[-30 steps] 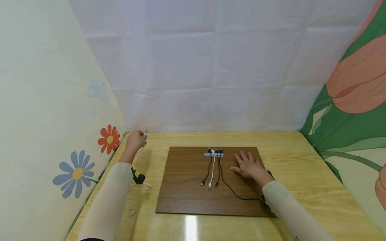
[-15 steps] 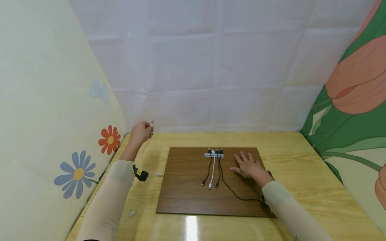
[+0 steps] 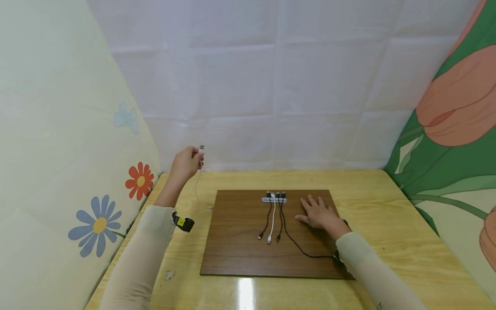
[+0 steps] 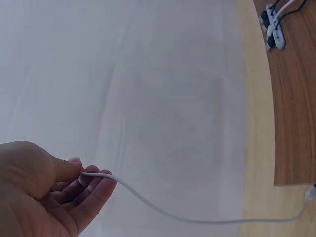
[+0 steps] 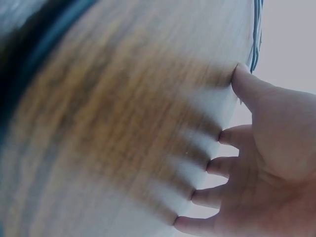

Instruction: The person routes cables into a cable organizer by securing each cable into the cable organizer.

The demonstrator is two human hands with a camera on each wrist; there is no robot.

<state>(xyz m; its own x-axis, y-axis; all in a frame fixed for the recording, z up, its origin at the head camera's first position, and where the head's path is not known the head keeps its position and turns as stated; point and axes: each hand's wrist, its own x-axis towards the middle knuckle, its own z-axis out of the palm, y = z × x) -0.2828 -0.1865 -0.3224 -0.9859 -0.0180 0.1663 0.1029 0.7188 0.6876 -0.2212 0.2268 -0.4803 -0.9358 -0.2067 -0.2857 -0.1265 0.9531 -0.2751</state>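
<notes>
At the back left, above the table, my left hand (image 3: 187, 163) pinches a white USB cable (image 4: 185, 219) near its plug, which points up. The rest of that cable hangs down, its far end low near the left edge of a brown wooden board (image 3: 232, 241). My right hand (image 3: 318, 215) rests on the board's right side with fingers spread; in the right wrist view its fingertips touch the wood. Between the hands, a pale cable holder (image 3: 274, 200) at the board's back edge carries several cables, among them a white cable (image 3: 273, 219) and black ones.
A long black cable (image 3: 296, 243) runs from the holder toward my right wrist. The board lies on a light wooden table (image 3: 368, 206). A white sheet (image 3: 248, 86) hangs behind, and flowered panels stand on both sides. A small pale patch (image 3: 169, 274) marks the table's front left.
My left hand has risen and moved a little right with the white USB cable, whose dangling end has swung toward the board's left edge. The right hand has stayed put.
</notes>
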